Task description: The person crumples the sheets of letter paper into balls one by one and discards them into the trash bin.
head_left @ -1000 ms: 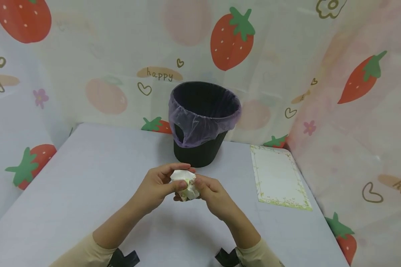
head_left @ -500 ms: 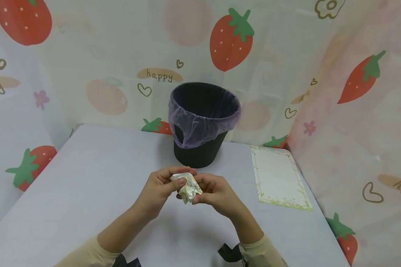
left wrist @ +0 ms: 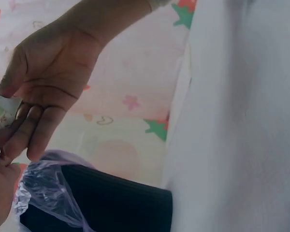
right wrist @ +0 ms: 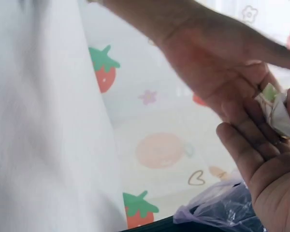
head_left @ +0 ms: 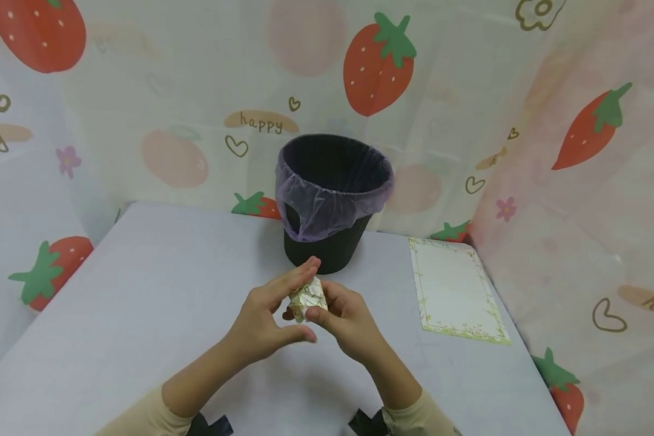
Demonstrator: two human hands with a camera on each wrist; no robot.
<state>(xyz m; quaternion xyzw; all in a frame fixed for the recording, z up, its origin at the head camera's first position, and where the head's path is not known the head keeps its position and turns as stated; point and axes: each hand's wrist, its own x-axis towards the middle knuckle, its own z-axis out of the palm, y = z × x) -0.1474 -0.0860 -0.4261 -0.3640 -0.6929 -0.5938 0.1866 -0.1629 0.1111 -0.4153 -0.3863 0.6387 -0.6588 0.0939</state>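
A crumpled ball of white paper with a green and yellow pattern [head_left: 308, 298] is between the two hands, above the table in front of the bin. The right hand [head_left: 354, 318] pinches it from the right, thumb in front. On its other side the left hand [head_left: 267, 315] has its thumb spread away below and its straight upper fingers against the ball's upper left. In the right wrist view the paper [right wrist: 279, 115] lies between the right hand's fingers and thumb, beside the left hand's palm. Some fingertips are hidden behind the ball.
A black bin [head_left: 327, 248] with a purple liner [head_left: 327, 209] stands just beyond the hands at the table's back. On the right of the table [head_left: 142, 290] lies a flat white sheet with a floral border [head_left: 455, 287]. Strawberry-print cloth hangs around the table.
The left thumb has come off the paper and moved down, and the left fingers have straightened upward. The paper is turned and more compact; the right thumb now presses its front.
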